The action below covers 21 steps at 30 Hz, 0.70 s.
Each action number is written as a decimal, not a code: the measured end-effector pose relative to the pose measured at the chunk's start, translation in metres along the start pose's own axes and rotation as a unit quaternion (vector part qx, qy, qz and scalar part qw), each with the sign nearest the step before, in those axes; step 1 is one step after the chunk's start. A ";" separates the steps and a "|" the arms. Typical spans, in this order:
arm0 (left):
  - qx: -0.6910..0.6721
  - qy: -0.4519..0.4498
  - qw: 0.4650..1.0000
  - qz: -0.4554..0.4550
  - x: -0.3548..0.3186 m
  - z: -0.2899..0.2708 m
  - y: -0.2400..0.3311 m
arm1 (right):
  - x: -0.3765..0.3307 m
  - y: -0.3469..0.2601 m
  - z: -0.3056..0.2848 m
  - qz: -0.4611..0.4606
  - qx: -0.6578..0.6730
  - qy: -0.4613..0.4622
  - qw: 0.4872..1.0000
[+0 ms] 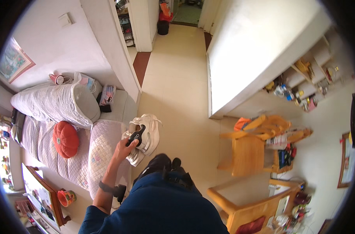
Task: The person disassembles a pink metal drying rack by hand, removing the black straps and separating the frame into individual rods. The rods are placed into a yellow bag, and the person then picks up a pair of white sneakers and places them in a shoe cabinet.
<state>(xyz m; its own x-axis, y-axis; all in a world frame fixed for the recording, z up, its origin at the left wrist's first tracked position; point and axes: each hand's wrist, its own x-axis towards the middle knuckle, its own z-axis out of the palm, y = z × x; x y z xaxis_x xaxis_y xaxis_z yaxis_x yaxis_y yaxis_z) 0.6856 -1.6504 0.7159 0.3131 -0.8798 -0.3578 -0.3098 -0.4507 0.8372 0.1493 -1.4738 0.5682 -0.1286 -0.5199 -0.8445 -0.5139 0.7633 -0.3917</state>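
One of the hands, the left hand (124,149), grips white sneakers (144,136) beside the sofa's edge (107,128); the right is unseen.

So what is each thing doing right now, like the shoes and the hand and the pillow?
Left hand: raised, gripping the white shoes.
White shoes: a pair held together, off the floor, beside the sofa's end.
Right hand: not in view.
Orange pumpkin cushion: lying on the sofa seat.
Sofa: covered with a quilted throw.
Wooden chair: standing on the floor, things piled on it.
Hallway door: open.
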 end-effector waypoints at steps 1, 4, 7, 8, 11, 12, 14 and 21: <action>0.001 0.006 1.000 -0.007 0.030 -0.003 0.013 | 0.022 -0.037 -0.021 -0.010 -0.008 -0.002 1.000; 0.003 0.023 1.000 -0.016 0.124 -0.009 0.042 | 0.107 -0.158 -0.085 -0.043 -0.034 0.014 0.998; 0.006 0.031 0.999 -0.005 0.237 -0.011 0.067 | 0.207 -0.293 -0.139 -0.124 -0.063 0.091 0.986; 0.000 0.037 0.999 0.001 0.277 -0.014 0.075 | 0.234 -0.337 -0.151 -0.135 -0.053 0.100 0.984; 0.024 0.025 0.999 -0.028 0.404 -0.028 0.107 | 0.302 -0.478 -0.178 -0.145 0.046 0.131 0.980; 0.047 0.014 0.998 -0.034 0.445 -0.033 0.121 | 0.313 -0.520 -0.179 -0.168 0.136 0.134 0.967; 0.045 0.022 0.995 -0.085 0.532 -0.042 0.152 | 0.346 -0.619 -0.185 -0.237 0.267 0.117 0.927; -0.047 0.036 0.997 -0.046 0.738 -0.033 0.220 | 0.403 -0.858 -0.219 -0.232 0.584 0.002 0.778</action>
<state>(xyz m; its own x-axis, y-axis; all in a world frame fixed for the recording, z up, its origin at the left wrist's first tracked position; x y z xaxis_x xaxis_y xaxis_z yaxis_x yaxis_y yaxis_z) 0.8778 -2.3942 0.6497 0.4006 -0.8209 -0.4070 -0.1917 -0.5095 0.8389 0.3523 -2.4220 0.6440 -0.1634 -0.8424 -0.5135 0.6144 0.3203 -0.7210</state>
